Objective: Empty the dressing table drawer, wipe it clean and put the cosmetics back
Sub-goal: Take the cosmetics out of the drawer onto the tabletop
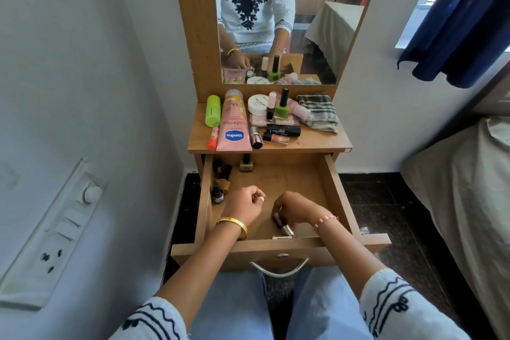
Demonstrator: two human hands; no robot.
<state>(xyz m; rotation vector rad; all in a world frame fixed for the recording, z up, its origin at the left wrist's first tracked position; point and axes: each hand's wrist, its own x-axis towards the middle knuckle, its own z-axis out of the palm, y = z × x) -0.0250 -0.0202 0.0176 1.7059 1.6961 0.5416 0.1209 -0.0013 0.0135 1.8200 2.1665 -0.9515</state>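
The wooden drawer (335, 196) is pulled out below the dressing table top (317, 141). My right hand (292, 205) reaches into its near part, fingers curled around a small pink-capped bottle (287, 229) lying on the drawer floor. My left hand (244, 203) hovers inside the drawer with fingers closed and nothing in it. Several small dark bottles (220, 176) stand along the drawer's left side, and a brown nail polish (246, 164) stands at the back. On the top lie a pink Vaseline tube (234, 124), a green nail polish (283, 107), a white jar (258, 103) and a checked cloth (320, 112).
A mirror (317, 8) rises behind the table top. A white wall with a switch panel (55, 229) is close on the left. A bed (469, 201) stands on the right over a dark floor. The drawer's metal handle (278, 268) is near my knees.
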